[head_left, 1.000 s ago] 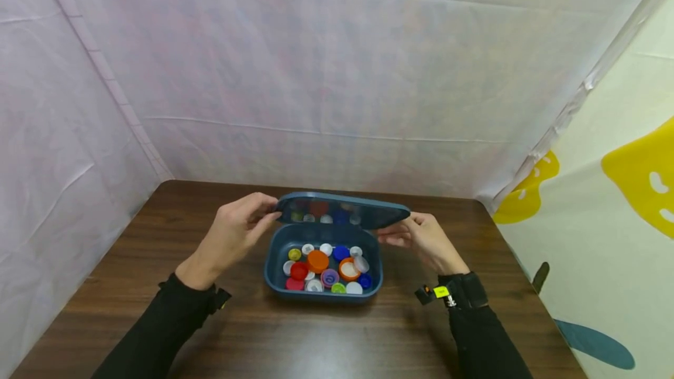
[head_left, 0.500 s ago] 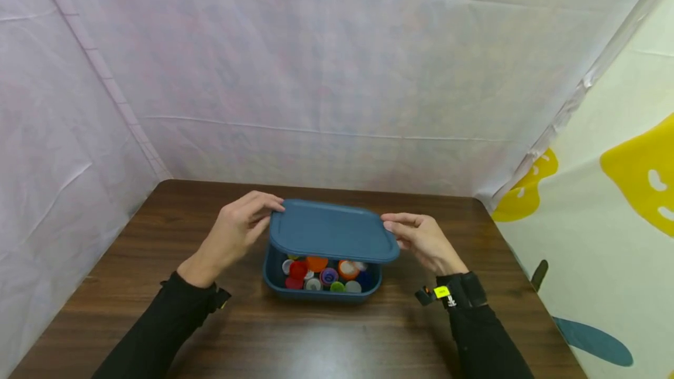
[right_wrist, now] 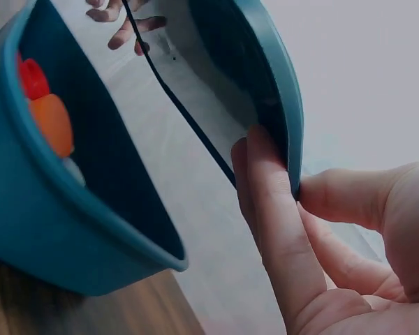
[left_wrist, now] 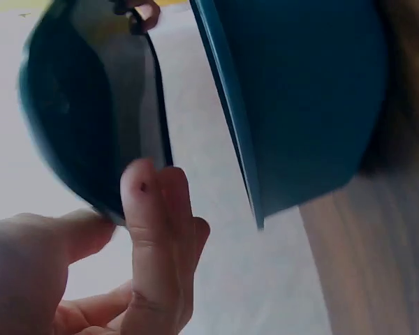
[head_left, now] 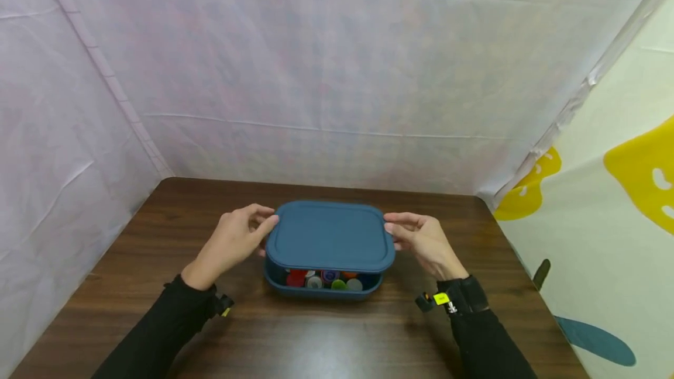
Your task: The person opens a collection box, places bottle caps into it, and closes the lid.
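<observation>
A blue rectangular lid is held over a matching blue box, apart from it in both wrist views. My left hand pinches the lid's left edge, thumb on the outer face and fingers underneath. At the opposite edge, my right hand grips it between thumb and fingers. Inside the box lie several coloured bottle caps, among them a red cap and a green cap. The lid hides most of the others in the head view. An orange cap shows past the box wall in the right wrist view.
The box stands on a dark wood-grain table. Pale sheeting hangs behind the table and along its left side. A white cloth with yellow shapes hangs at the right.
The lid has turned from nearly upright behind the box to nearly flat above it, covering most of the caps from sight. Both hands keep hold of its ends; the left fingers have shifted.
</observation>
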`<action>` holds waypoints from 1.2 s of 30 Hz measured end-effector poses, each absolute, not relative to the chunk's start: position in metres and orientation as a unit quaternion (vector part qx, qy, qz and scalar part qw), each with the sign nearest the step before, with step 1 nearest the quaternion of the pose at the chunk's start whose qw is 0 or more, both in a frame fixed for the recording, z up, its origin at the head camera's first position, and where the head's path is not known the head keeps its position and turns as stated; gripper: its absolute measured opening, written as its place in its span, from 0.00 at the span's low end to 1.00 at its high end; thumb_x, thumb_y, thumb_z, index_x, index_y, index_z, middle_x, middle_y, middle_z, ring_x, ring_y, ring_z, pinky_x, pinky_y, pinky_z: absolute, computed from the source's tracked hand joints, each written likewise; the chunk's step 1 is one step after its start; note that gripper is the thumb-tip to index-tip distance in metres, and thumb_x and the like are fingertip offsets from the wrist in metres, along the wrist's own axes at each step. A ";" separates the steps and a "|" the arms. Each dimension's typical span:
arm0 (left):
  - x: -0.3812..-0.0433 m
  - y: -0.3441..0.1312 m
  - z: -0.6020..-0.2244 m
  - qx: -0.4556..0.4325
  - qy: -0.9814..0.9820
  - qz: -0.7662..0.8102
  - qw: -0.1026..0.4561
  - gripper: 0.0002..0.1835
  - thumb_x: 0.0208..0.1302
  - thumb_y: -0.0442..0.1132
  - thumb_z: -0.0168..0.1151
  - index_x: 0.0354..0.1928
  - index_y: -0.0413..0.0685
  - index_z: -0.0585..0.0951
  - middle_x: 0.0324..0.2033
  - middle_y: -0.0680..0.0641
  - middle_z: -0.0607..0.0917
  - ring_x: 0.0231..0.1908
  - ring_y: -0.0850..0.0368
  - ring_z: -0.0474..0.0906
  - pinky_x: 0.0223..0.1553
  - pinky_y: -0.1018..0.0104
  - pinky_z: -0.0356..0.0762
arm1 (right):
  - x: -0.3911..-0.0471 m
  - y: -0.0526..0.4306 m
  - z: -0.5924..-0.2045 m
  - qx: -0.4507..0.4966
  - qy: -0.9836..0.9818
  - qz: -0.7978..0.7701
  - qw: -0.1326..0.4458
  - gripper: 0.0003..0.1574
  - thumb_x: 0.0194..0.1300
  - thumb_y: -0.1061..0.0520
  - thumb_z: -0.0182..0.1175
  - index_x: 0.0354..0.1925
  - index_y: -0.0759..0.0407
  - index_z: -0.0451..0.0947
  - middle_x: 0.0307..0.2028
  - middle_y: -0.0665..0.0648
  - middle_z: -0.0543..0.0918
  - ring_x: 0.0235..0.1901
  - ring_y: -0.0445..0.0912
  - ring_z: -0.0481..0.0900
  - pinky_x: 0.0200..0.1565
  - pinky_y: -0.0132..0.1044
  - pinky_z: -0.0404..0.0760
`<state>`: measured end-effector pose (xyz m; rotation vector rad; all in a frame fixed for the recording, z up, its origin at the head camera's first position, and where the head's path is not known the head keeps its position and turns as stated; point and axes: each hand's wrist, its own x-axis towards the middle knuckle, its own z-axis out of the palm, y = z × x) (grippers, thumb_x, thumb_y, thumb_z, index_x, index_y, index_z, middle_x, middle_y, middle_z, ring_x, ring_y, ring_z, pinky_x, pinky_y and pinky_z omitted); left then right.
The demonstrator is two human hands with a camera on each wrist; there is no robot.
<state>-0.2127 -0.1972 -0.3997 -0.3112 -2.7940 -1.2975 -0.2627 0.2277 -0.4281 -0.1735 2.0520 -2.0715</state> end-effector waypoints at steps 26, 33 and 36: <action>-0.211 -0.182 -0.415 -0.103 -0.946 -0.299 0.063 0.24 0.78 0.39 0.76 0.69 0.34 0.87 0.40 0.44 0.93 0.33 0.57 0.85 0.34 0.62 0.84 | -0.250 0.208 -0.453 -0.122 0.849 -0.512 0.055 0.32 0.77 0.56 0.79 0.73 0.66 0.85 0.54 0.66 0.91 0.37 0.46 0.92 0.40 0.49 0.98; -0.210 -0.186 -0.419 -0.109 -0.947 -0.300 0.031 0.23 0.79 0.39 0.75 0.69 0.34 0.86 0.37 0.47 0.87 0.30 0.58 0.78 0.32 0.65 0.76 | -0.249 0.203 -0.457 -0.111 0.840 -0.527 0.065 0.32 0.78 0.58 0.78 0.74 0.67 0.84 0.53 0.66 0.89 0.37 0.46 0.92 0.39 0.50 0.98; -0.210 -0.186 -0.419 -0.105 -0.943 -0.317 0.010 0.25 0.80 0.39 0.74 0.71 0.34 0.84 0.39 0.45 0.88 0.28 0.59 0.80 0.29 0.66 0.79 | -0.249 0.203 -0.456 -0.108 0.841 -0.526 0.065 0.32 0.78 0.58 0.77 0.74 0.67 0.84 0.53 0.65 0.88 0.37 0.46 0.91 0.39 0.51 0.98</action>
